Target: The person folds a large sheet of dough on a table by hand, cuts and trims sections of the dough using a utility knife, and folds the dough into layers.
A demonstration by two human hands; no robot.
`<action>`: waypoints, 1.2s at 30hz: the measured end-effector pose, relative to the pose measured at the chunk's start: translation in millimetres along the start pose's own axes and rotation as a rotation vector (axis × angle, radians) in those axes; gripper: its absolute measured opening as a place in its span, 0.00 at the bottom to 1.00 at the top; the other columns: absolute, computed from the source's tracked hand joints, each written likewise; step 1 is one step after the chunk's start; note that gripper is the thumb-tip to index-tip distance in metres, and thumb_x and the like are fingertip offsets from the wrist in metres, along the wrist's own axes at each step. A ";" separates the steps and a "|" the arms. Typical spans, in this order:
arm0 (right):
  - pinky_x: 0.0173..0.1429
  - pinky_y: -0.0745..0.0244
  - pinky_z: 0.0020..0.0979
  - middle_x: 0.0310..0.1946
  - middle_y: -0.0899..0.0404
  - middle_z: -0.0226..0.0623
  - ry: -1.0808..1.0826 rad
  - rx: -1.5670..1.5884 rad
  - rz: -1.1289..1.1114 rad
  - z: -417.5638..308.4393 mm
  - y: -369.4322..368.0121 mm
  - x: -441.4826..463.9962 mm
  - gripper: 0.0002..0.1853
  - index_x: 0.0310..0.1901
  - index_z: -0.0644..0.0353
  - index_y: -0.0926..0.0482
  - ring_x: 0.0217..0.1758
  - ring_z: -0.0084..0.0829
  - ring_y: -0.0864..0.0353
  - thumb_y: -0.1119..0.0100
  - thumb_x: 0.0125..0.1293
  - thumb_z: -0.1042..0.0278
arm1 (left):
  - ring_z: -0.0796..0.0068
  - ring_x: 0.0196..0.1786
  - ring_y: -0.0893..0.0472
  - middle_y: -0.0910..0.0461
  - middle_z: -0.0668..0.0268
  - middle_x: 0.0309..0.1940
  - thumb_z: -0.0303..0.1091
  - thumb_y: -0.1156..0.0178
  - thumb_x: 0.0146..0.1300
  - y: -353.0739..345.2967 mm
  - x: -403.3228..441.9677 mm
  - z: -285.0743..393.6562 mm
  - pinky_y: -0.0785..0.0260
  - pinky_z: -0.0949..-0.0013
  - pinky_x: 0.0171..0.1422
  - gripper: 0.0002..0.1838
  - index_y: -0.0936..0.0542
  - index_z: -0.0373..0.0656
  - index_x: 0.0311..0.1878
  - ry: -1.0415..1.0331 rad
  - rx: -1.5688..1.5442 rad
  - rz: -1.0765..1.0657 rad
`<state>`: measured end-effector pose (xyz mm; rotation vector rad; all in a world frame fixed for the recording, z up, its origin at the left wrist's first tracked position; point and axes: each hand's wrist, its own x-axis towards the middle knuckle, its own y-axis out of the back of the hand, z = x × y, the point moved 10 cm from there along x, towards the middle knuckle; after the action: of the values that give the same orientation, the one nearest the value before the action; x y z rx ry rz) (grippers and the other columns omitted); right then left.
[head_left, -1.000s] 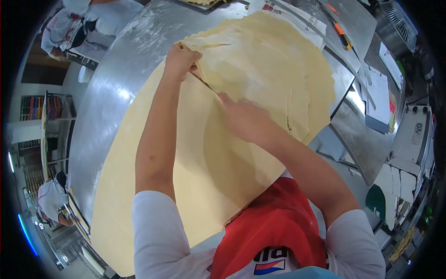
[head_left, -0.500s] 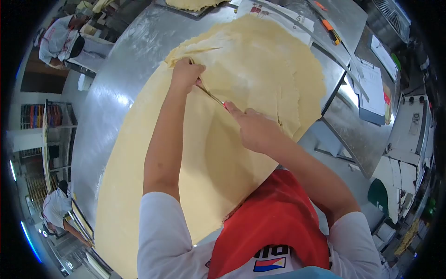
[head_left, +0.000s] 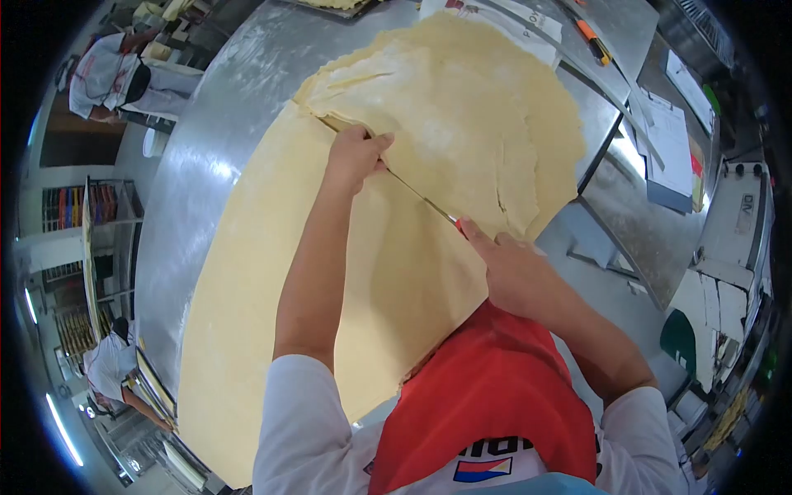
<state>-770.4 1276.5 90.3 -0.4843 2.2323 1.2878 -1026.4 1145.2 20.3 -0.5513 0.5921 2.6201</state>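
A large thin sheet of pale dough (head_left: 256, 330) covers much of the metal table, with a rough-edged piece of dough (head_left: 462, 91) at its far end. Between them runs a dark slit, slanting down to the right. My left hand (head_left: 357, 157) pinches the dough edge along this slit, fingers closed. Lower right, my right hand (head_left: 516, 268) is wrapped round a knife (head_left: 444, 212) with a red part by the fingertip; its thin blade lies along the slit. Another short slit shows in the far piece.
Metal table (head_left: 214, 157); printed papers (head_left: 528, 37), an orange cutter (head_left: 592, 41) and long metal strips (head_left: 577, 66) at the far right. A clipboard (head_left: 667, 153) lies beyond. Two co-workers (head_left: 107, 78) stand left. A tray of dough (head_left: 338, 4) sits at the far edge.
Both my hands have moved down and to the right along the dough. The slit is longer, and more of the knife blade shows. My left hand has shifted its pinch along the edge.
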 end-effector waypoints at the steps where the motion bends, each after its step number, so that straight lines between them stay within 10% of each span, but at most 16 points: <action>1: 0.53 0.20 0.49 0.49 0.20 0.54 0.001 0.009 0.020 -2.1 4.6 -4.7 0.38 0.79 0.49 0.43 0.51 0.52 0.16 0.48 0.67 0.74 | 0.71 0.33 0.17 0.17 0.60 0.37 0.30 0.33 0.65 -2.3 0.2 6.4 0.19 0.65 0.37 0.10 0.19 0.31 0.41 -0.001 0.010 -0.018; 20: 0.50 0.19 0.48 0.48 0.20 0.54 -0.014 -0.014 0.003 23.7 -10.6 -43.5 0.40 0.80 0.51 0.45 0.47 0.52 0.15 0.48 0.66 0.75 | 0.75 0.26 0.22 0.21 0.66 0.30 0.28 0.32 0.63 -35.8 -28.9 11.5 0.26 0.69 0.30 0.07 0.22 0.39 0.38 -0.070 -0.521 -0.023; 36: 0.47 0.19 0.45 0.48 0.20 0.54 0.096 0.010 0.149 32.9 -26.7 -28.6 0.41 0.81 0.48 0.45 0.46 0.50 0.14 0.46 0.66 0.75 | 0.69 0.29 0.20 0.22 0.61 0.34 0.19 0.34 0.59 -60.6 -55.4 19.0 0.21 0.66 0.35 0.08 0.24 0.32 0.39 -0.038 -0.313 0.007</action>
<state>-724.7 1293.7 75.1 -0.3897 2.3921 1.3523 -957.6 1188.6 42.0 -0.5903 0.1707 2.7406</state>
